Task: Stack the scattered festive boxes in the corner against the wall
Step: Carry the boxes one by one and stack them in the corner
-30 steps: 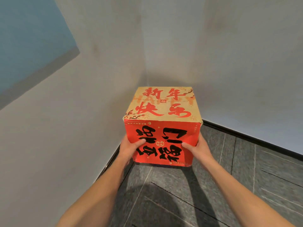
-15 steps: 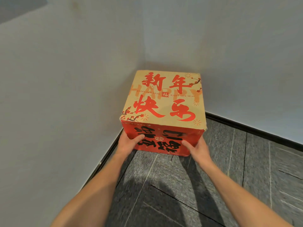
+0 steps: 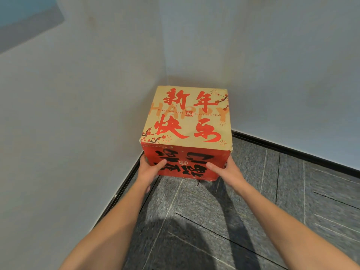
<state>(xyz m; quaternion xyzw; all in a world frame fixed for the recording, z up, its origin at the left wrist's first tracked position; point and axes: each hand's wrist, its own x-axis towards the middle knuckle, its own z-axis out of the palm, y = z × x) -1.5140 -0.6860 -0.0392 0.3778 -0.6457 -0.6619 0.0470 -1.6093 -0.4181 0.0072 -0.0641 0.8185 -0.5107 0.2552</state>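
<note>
A festive box (image 3: 188, 121) with a tan top bearing red characters and a red front with black characters sits low in the corner where two pale walls meet. Its lower edge is at or just above the grey floor; I cannot tell whether it touches. My left hand (image 3: 151, 169) grips its lower left side, thumb across the red front. On the lower right side my right hand (image 3: 227, 170) holds it the same way. No other festive box is in view.
Pale walls (image 3: 78, 114) close in at left and behind, edged with a dark skirting strip (image 3: 292, 152). Grey carpet tiles (image 3: 253, 211) spread to the right and toward me. My forearms cast shadows on the floor below the box.
The box has gone down and farther into the corner with both hands still on it. More of its tan top shows and less of the red front.
</note>
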